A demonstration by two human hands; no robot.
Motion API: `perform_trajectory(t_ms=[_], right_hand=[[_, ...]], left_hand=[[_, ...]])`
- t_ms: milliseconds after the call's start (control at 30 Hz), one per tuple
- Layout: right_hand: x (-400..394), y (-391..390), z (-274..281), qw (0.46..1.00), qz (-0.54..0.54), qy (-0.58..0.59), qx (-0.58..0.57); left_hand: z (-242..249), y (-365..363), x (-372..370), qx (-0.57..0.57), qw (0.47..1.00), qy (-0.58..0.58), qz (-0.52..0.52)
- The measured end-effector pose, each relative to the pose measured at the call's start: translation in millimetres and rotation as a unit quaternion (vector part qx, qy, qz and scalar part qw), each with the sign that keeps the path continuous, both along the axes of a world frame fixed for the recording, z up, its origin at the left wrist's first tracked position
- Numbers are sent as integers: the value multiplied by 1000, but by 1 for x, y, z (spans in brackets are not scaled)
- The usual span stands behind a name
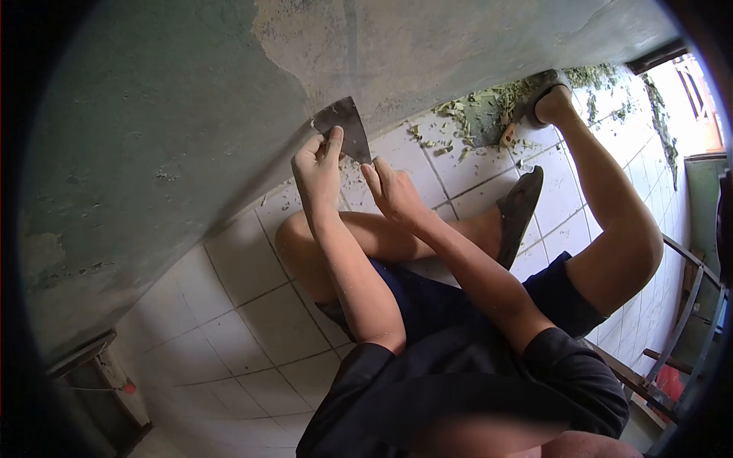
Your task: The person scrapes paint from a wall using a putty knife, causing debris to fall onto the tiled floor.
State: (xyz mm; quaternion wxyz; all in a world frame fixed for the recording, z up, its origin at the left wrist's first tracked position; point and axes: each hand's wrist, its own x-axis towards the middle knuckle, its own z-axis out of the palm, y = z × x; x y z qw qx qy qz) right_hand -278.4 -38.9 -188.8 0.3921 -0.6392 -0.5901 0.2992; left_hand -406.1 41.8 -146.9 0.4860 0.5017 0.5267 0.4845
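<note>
My left hand (317, 179) grips a dark, flat, wedge-shaped scraper blade (347, 130), with the thumb pressed on its face. At the blade's lower corner, my right hand (393, 191) pinches the narrow end between its fingers. The blade's upper left edge is close to the green painted wall (175, 137); whether it touches cannot be made out. Just above it, a bare beige patch (298, 38) shows where the paint is gone.
Green paint flakes (450, 126) litter the white tiled floor (252, 305) along the wall. Among them lies a flat grey-green piece (482, 120) beside a small wooden-looking end (508, 136). My bent legs and sandals (521, 214) surround the work spot. A metal frame (679, 320) stands at right.
</note>
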Motion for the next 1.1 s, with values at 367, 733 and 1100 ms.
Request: perform_trajectory(t_ms=[367,733,1100], right_hand=[[-19,-6,-17,1000,-14,-8,5],[-18,39,84,991,26,-13,133],[-12,-1,22,997,20,71,11]], left_hand=[[-5,-2,-7,-51,999,-7,6],[94,7,17,66,963,-160,206],[25,-4,-2,29,997,-67,-28]])
